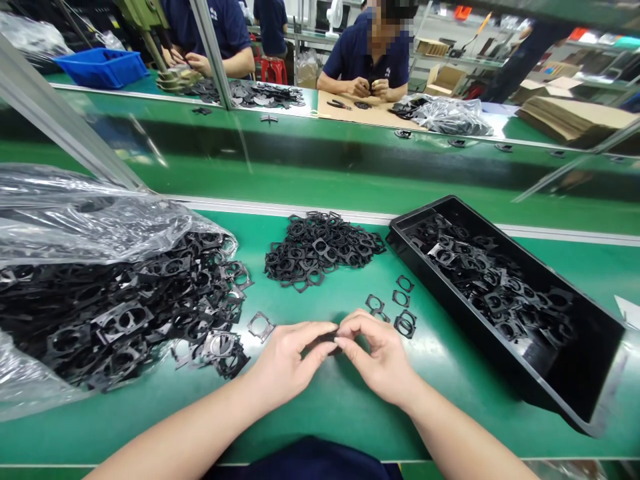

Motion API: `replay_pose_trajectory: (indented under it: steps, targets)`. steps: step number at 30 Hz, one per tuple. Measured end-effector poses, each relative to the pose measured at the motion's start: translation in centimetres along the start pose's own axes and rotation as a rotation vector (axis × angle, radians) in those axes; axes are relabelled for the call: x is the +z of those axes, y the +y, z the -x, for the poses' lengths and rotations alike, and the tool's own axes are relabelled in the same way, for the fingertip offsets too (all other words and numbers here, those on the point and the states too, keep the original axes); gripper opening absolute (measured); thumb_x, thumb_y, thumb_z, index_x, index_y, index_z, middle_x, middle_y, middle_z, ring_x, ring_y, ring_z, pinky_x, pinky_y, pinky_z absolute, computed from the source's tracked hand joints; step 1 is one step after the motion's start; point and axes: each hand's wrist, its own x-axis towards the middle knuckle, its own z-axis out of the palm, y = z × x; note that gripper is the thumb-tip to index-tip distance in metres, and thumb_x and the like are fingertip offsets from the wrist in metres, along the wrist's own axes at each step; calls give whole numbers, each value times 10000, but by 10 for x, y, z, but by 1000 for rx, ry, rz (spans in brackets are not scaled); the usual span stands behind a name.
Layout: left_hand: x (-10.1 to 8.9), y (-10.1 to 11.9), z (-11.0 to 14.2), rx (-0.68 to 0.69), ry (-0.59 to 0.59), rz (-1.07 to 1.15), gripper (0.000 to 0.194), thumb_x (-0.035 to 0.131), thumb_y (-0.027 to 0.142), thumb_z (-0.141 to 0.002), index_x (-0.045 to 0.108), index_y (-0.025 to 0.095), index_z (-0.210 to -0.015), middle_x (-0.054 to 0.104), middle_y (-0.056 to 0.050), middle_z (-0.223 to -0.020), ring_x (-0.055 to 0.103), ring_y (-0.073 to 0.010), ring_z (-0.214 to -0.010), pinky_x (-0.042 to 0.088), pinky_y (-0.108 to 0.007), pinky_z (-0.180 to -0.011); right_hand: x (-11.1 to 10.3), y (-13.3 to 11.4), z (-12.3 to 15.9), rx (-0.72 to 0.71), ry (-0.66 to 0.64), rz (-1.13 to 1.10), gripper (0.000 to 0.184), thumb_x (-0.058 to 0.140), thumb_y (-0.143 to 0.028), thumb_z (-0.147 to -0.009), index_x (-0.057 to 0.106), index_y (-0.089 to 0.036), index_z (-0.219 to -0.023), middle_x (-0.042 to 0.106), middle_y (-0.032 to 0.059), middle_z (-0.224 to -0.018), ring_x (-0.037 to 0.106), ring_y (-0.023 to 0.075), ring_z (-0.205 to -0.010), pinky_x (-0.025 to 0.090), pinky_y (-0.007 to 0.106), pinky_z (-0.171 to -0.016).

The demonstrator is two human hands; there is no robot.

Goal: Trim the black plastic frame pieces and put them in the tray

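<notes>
My left hand [290, 360] and my right hand [375, 353] meet over the green bench top [330, 427], their fingertips pinching a small black part [327, 339] that is mostly hidden. Several loose square black frames [405, 324] with round openings lie just beyond my right hand. One single frame [261, 327] lies left of my left hand, beside a large spill of frames [125, 320] from a clear plastic bag [75, 227]. A heap of frames [320, 250] sits straight ahead. More frames lie in a black tray [530, 257] to the right.
A metal rail [320, 210] runs along the bench's far side. Beyond it, a green conveyor belt [320, 167] carries a few frames. At the far bench, a co-worker [370, 67] handles a part near pliers [339, 104], and a blue crate [100, 67] stands at the left.
</notes>
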Motion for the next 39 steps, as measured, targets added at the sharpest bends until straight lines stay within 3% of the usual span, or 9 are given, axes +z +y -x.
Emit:
replay_pose_trajectory:
  steps: [4,8,11,18,23,28,36,39]
  targets:
    - [0,-4,0,-66,28,85,210,501,195,-887,644,203,-1040,721,-43,-929,682,-165,-805,547,-273,-751,2,2,2,-72,40,18,35,575,-167,-848,607,-177,-836,591,39,-770,551,161,-713,465,293,-666]
    - [2,-3,-1,-210,145,381,173,531,239,-879,601,214,-1034,702,-23,-921,674,-158,-820,563,-265,-737,3,2,3,-129,109,45,94,607,-139,-822,609,-181,-905,597,60,-873,565,170,-779,476,302,-696]
    - [5,0,1,-249,153,525,148,525,251,-887,562,223,-1027,695,-11,-896,664,-151,-844,567,-258,-743,5,1,3,-169,137,80,86,602,-110,-816,615,-178,-868,603,60,-850,577,179,-807,476,312,-726]
    - [11,0,8,-261,140,540,141,524,257,-894,557,231,-1029,694,-8,-887,664,-147,-835,569,-279,-782,7,2,4,-178,201,97,92,587,-89,-826,608,-177,-843,601,54,-831,584,168,-780,483,299,-693]
    - [11,-1,11,-271,133,500,239,523,240,-895,538,246,-1134,708,-27,-973,673,-177,-902,562,-308,-822,6,2,4,-202,205,106,112,577,-71,-830,608,-173,-866,603,52,-837,586,162,-782,486,293,-693]
    - [11,-3,12,-255,121,468,226,524,235,-893,599,239,-1106,703,-32,-973,684,-178,-860,570,-300,-798,5,2,6,-230,193,115,141,574,-48,-826,608,-170,-886,604,58,-843,591,166,-798,493,300,-703]
    - [12,-1,13,-231,150,529,212,529,199,-890,632,256,-1066,682,-16,-977,675,-154,-849,573,-280,-797,7,3,7,-478,248,261,274,588,44,-761,599,-160,-943,626,83,-835,593,192,-772,497,354,-683]
    - [13,-1,14,-235,157,528,212,534,195,-888,630,250,-1069,686,-21,-969,673,-157,-853,572,-279,-793,7,3,7,-507,255,282,292,595,53,-750,601,-158,-951,630,85,-834,593,196,-766,500,359,-680]
